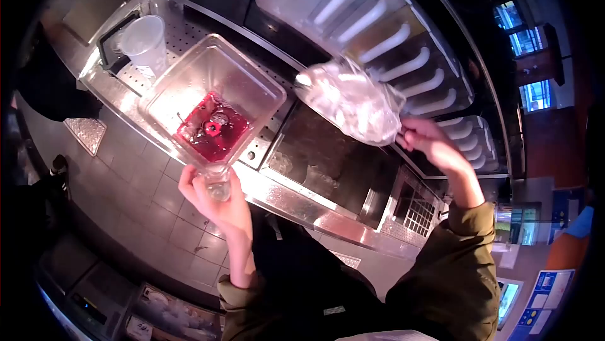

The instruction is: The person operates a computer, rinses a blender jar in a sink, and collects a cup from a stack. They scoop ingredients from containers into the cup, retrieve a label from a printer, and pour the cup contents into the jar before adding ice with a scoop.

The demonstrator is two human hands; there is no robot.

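Observation:
A clear square blender jar is tilted toward me, with red liquid and what looks like the blade hub at its bottom. My left hand is closed around the clear handle at the jar's near end. On the right, my right hand grips the handle of a clear scoop, heaped with whitish ice. The scoop is held level with the jar, to its right and apart from it. Most of the scoop's body is hidden by the ice.
Below the scoop is a dark counter well. A translucent measuring cup stands behind the jar on a perforated tray. Containers with several white handles line the back. A steel counter edge runs in front of me, above the tiled floor.

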